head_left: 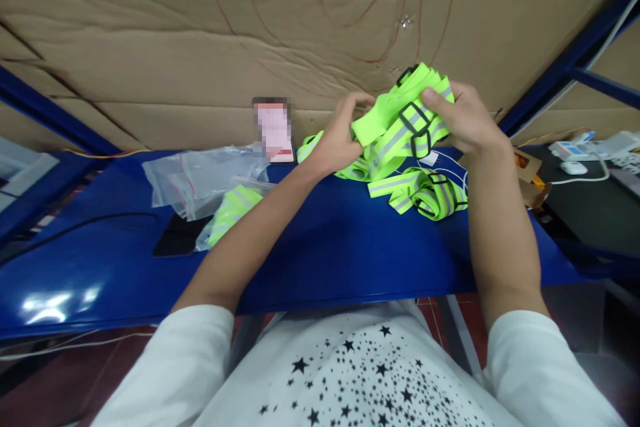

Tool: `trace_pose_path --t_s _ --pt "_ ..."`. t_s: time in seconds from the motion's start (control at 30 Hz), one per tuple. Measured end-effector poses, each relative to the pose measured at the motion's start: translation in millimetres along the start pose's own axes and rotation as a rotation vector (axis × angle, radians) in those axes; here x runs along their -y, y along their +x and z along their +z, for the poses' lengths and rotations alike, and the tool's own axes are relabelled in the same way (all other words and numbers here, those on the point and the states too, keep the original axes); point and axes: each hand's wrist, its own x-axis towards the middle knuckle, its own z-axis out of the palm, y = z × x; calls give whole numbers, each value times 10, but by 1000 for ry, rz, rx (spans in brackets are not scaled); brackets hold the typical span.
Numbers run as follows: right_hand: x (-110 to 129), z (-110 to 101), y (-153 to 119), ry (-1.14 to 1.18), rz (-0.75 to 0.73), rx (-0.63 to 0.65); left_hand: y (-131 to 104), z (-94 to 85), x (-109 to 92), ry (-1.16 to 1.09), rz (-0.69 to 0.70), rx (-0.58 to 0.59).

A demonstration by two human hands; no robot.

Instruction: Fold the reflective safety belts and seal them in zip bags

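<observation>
Raised over the back of the blue table, a bundle of neon yellow-green straps (395,137) with grey stripes and black buckles is held between my hands. My right hand (467,113) grips its right side, the thumb pressed on top. At the bundle's left end my left hand (343,137) has its fingers curled round a strap end; some fingertips are hidden. Below the bundle lies a rolled strap (435,195) of the same colour. More strap (310,145) lies behind my left hand.
Clear plastic bags (200,177) and a bag with a neon strap (234,210) lie left on the blue table (320,247), by a black flat object (180,235). A phone (275,130) leans against the cardboard (200,67). An open box (527,177) and white devices (575,157) sit right.
</observation>
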Motion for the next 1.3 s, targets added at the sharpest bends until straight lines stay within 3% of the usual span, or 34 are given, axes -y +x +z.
trace_pose_path --t_s 0.1,0.3,0.43,0.53,0.6,0.7,0.87,1.17,1.3 --pt "65 -30 -16 -118 -134 -12 32 -66 -14 50 57 -64" --pt "123 -75 3 -222 -300 -143 4 -92 -148 -53 46 112" --pt "150 -25 -2 -119 -216 -168 15 14 -198 -164 -18 -10" --pt "161 21 -28 -90 -134 -120 52 45 -191 -254 -121 -158" --pt "159 34 -45 -74 -126 -78 70 23 -189 -296 -183 -197" --pt "160 41 -62 -83 -155 -32 59 -25 -208 -299 -215 -145" --pt "178 10 -56 -120 -132 -54 6 -53 -234 -195 -86 -33" --pt "40 -326 34 -142 -202 -139 83 -185 -86 -80 -108 -208" --pt "46 -335 32 -238 -249 -141 87 -238 -80 57 -93 -192"
